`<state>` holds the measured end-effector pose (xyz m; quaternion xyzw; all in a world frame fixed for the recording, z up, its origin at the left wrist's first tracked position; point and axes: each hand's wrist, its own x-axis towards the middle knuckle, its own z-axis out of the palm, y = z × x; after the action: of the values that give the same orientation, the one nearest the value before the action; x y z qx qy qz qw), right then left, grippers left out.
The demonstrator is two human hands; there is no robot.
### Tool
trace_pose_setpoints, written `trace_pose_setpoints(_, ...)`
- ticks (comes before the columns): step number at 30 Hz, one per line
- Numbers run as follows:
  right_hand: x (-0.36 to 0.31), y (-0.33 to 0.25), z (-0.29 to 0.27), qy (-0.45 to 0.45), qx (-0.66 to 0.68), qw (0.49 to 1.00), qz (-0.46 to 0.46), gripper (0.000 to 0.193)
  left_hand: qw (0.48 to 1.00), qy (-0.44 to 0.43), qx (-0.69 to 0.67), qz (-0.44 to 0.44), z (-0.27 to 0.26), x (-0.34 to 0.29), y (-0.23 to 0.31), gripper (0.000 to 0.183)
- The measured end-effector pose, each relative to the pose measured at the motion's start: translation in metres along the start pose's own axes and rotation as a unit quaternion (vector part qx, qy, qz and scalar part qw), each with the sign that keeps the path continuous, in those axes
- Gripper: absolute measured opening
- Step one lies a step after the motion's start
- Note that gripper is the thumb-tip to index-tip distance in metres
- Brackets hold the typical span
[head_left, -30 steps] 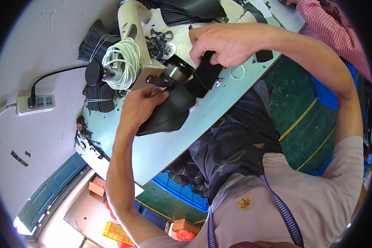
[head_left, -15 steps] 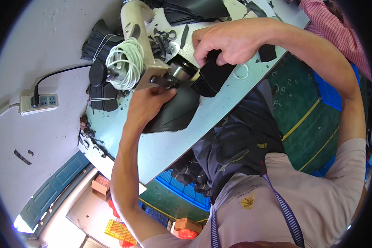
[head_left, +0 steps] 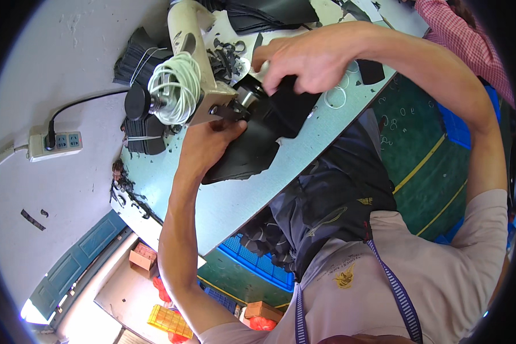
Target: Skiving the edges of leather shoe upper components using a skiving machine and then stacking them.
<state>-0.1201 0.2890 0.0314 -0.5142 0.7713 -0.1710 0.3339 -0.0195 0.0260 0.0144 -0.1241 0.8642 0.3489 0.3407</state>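
Note:
My left hand [head_left: 207, 144] is closed at the edge of a flat black sheet piece [head_left: 243, 153], its thumb by the metal foot under the machine's head. Some of its fingers are hidden there. The cream bench machine [head_left: 190, 34] has a shiny steel cylinder [head_left: 247, 94] beside the sheet. My right hand [head_left: 312, 60] grips a second black piece [head_left: 295, 106], slightly blurred, which overlaps the sheet's right side. That hand's fingertips are close to the cylinder.
Coiled pale cord [head_left: 175, 89] hangs on the machine. Black scraps [head_left: 226, 57] lie behind it, with tied black bundles [head_left: 143, 135] to its left. White rings [head_left: 335, 97] and a black piece [head_left: 371, 71] lie at right. A person in a checked sleeve [head_left: 458, 34] is at the far right.
My right hand has shifted a little left with its black piece, which now overlaps the sheet. More of the white rings shows. My left hand stays almost in place.

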Motion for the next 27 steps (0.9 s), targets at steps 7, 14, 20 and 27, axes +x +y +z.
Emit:
trace_pose_setpoints(7, 0.000, -0.013, 0.014, 0.104, 0.000, 0.989, 0.102, 0.042, 0.999, -0.033, -0.041, -0.011, -0.004, -0.009, -0.014, 0.028)
trace_pose_setpoints(14, 0.009, -0.015, -0.011, -0.043, 0.077, 0.996, 0.005, 0.042, 0.999, 0.031, 0.011, 0.022, 0.006, 0.000, 0.005, 0.024)
trace_pose_setpoints(20, 0.002, -0.012, 0.001, 0.044, 0.007, 0.989, 0.139, 0.040, 0.995, -0.061, -0.073, -0.015, -0.003, -0.009, -0.011, 0.029)
trace_pose_setpoints(27, 0.010, -0.022, -0.021, -0.091, 0.095, 0.989, 0.064, 0.043, 0.997, 0.054, 0.037, 0.035, 0.004, -0.004, 0.003, 0.023)
